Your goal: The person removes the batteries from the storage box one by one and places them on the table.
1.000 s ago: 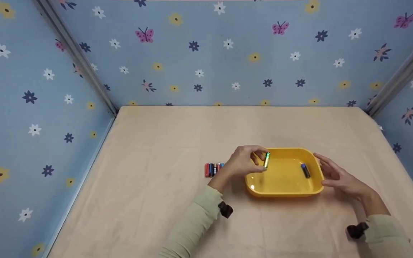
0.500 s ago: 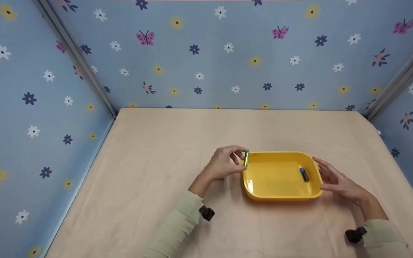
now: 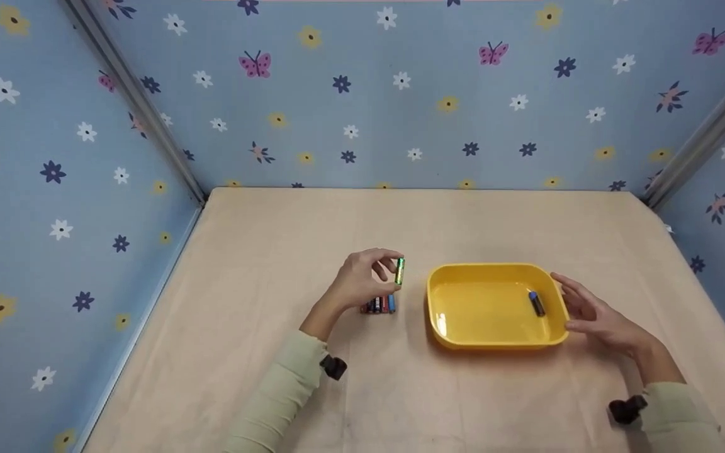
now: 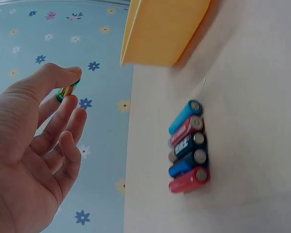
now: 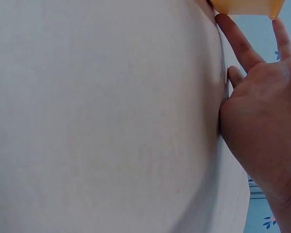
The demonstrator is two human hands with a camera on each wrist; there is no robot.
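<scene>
My left hand (image 3: 362, 277) pinches a green and gold battery (image 3: 399, 271) by its two ends, between thumb and fingers, held above the table. Just beneath that hand lies a row of several batteries (image 4: 189, 148) side by side: light blue, red, black, dark blue and red in the left wrist view. The yellow tray (image 3: 494, 345) stands to their right. Inside it, near the right wall, lies a dark battery with a blue end (image 3: 536, 304). My right hand (image 3: 601, 318) touches the tray's right side with its fingertips, fingers extended.
A cream cloth covers the table (image 3: 287, 251). Blue flowered panels (image 3: 400, 94) rise behind it and at both sides, with grey metal posts (image 3: 142, 107) at the corners.
My left hand has moved left with the green battery, from over the tray to above the battery row. My right hand and the tray have stayed about where they were.
</scene>
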